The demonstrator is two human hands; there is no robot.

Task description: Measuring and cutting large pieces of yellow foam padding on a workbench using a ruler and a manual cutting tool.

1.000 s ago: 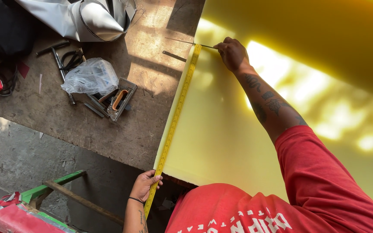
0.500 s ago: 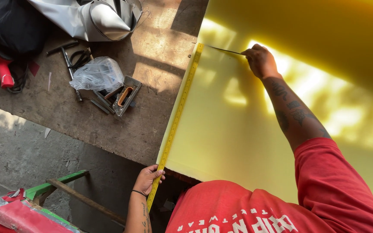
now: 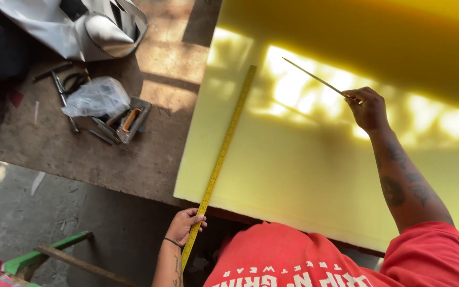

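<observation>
So the left hand [image 3: 185, 226] is down at the near edge of the yellow foam sheet [image 3: 314, 175], fingers curled around the bottom end of a long yellow measuring tape [image 3: 220, 162] that runs diagonally up across the foam's left side. The right hand [image 3: 368, 109] is well apart from it, up over the sunlit middle of the foam, pinching a thin stick [image 3: 314, 78] that points up and left. Off the foam's left edge, the wooden workbench [image 3: 150, 154] has a clear plastic bag [image 3: 96, 97] and some small metal tools [image 3: 126, 121] on it.
</observation>
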